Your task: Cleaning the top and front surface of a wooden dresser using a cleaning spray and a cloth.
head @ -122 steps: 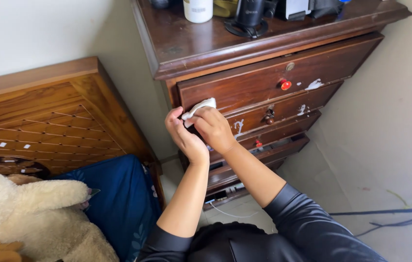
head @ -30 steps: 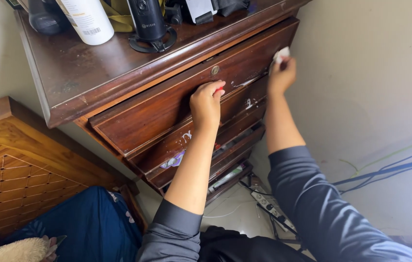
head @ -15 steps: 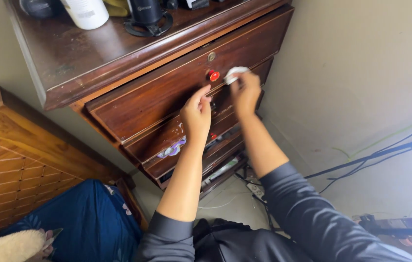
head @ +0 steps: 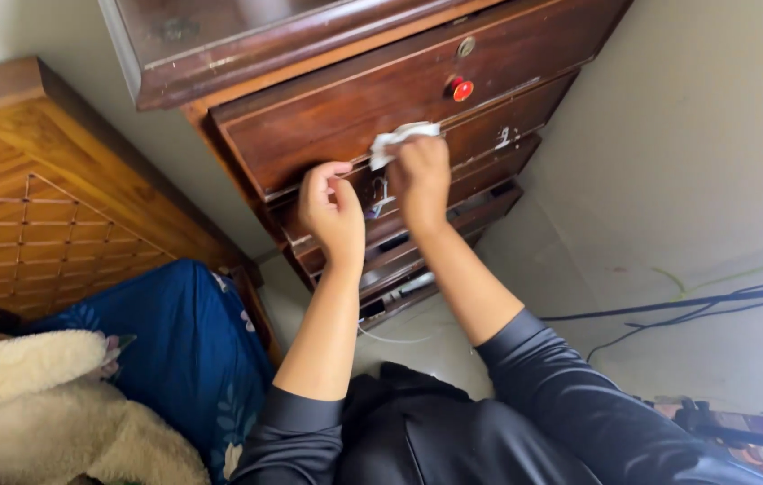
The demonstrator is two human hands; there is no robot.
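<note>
The right hand (head: 420, 175) is clenched around a crumpled white cloth (head: 397, 139), pressing it against the lower edge of the top drawer (head: 346, 117) of a dark wooden dresser (head: 310, 54). The cloth sticks out at about 11 o'clock from the knuckles. The left hand (head: 331, 211), just beside it at 8 o'clock, is loosely curled with fingers bent toward the second drawer (head: 489, 135); whether it grips a handle there cannot be told, since the fingers hide that spot. A round red knob (head: 461, 88) sits at 1 o'clock from the cloth, with a small brass keyhole plate (head: 466, 47) above it. White smears (head: 504, 136) mark the second drawer front. The lowest drawers are half hidden by the forearms. At 8 o'clock lie a blue cushion (head: 179, 341) and a cream fluffy toy (head: 40, 404), cut off by the frame. Cables (head: 696, 305) run along the floor at 4 o'clock.
</note>
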